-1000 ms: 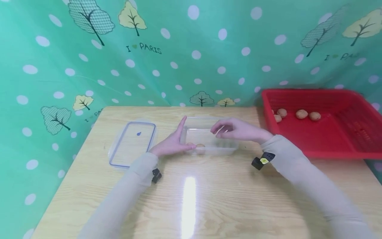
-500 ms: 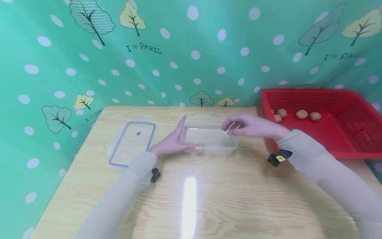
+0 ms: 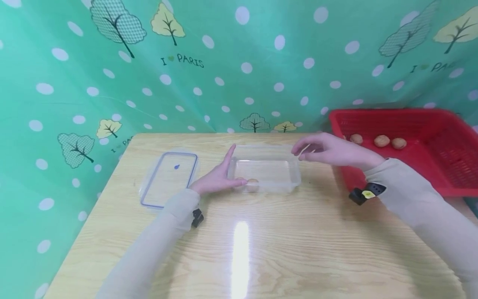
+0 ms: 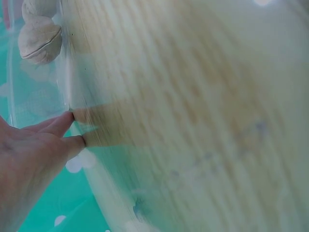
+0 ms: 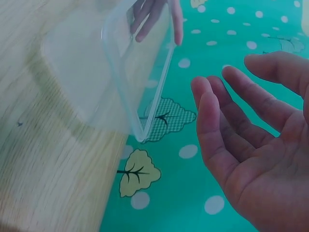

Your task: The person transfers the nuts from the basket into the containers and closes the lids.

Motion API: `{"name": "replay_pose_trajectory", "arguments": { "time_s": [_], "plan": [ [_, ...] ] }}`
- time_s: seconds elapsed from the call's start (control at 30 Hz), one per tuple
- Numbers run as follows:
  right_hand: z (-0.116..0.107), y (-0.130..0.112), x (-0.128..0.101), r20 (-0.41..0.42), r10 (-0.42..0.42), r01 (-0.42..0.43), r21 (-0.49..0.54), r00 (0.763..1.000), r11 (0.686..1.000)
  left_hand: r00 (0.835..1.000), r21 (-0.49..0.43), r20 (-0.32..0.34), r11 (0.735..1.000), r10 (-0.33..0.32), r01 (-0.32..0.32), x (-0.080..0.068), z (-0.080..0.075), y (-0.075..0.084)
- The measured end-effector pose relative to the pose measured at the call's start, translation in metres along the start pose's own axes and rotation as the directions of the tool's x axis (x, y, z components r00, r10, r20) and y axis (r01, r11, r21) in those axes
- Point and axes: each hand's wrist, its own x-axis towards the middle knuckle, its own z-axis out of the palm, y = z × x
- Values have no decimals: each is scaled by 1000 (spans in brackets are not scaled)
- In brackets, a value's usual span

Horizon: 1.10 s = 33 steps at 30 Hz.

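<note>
A clear plastic container stands on the table, a walnut showing through its front wall. In the left wrist view, two walnuts sit close together inside it. My left hand rests against the container's left end, thumb along the front and fingers spread straight toward the back. Over the container's right rim hovers my right hand. Its fingers are loosely bent with nothing between them, and the right wrist view shows them apart from the container wall.
A clear lid with a blue seal lies left of the container. At the right is a red basket holding several walnuts, partly behind my right arm. A green patterned cloth hangs behind the wooden table.
My right hand has moved from above the inside of the container rightward to its right rim, toward the basket. My left hand has stayed at the container's left end.
</note>
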Motion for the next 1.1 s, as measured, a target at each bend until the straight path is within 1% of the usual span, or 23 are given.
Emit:
{"name": "replay_pose_trajectory", "arguments": {
  "time_s": [0.07,0.23,0.37,0.63,0.77,0.9,1.1],
  "plan": [
    [-1,1,-3,-5,21,-21,3,1000,1000,1000,2,-1,1000,2,-2,0,0,0],
    [-4,8,-11,-27,42,-41,8,999,999,1000,0,3,1000,4,-4,0,0,1],
    [-8,11,-19,-57,79,-79,12,995,997,1000,4,7,1000,5,-5,1,0,2],
    [-21,9,-36,-125,158,-159,7,979,987,1000,13,4,1000,5,-5,-1,-1,2],
    [-31,12,-42,-131,186,-190,-21,974,982,1000,2,5,1000,9,-9,-1,-1,1],
    [-40,17,-45,-124,199,-203,-21,972,979,1000,-14,6,1000,13,-13,0,-1,0],
    [-54,24,-50,-117,226,-232,-37,967,972,1000,-4,6,1000,11,-11,0,-1,0]
  ]
}}
